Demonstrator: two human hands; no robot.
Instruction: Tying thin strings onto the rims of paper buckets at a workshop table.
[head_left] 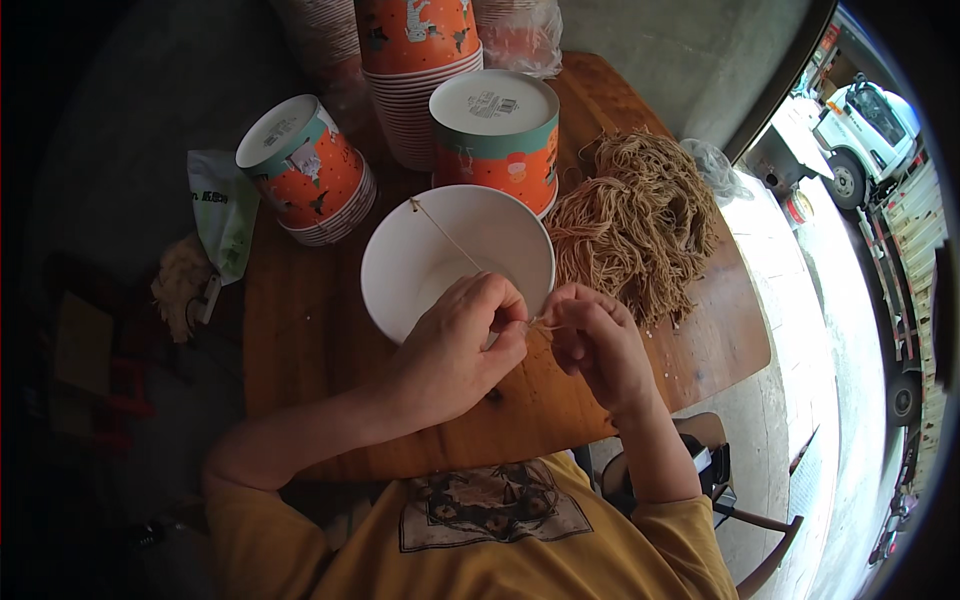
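A white paper bucket (pixel 395 270) lies tipped with its open mouth toward me. A thin cord (pixel 445 232) is knotted at its far rim and stretches across the opening to my hands. At the near right rim, my left hand (pixel 475 325) pinches the cord with thumb and forefinger. Close beside it, my right hand (pixel 595 335) is closed on the cord's end, its fingers curled. A little cord shows between the two hands; the rest is hidden by the fingers. A tangled heap of tan cords (pixel 640 225) lies just beyond my right hand.
Orange and green paper buckets stand upside down in stacks behind, one stack at left (pixel 310 180), one at centre (pixel 500 150) and a taller one (pixel 420 60) at the back. The wooden table (pixel 330 400) has rounded edges. A chair (pixel 770 560) stands at lower right; a white truck (pixel 870 125) is outside.
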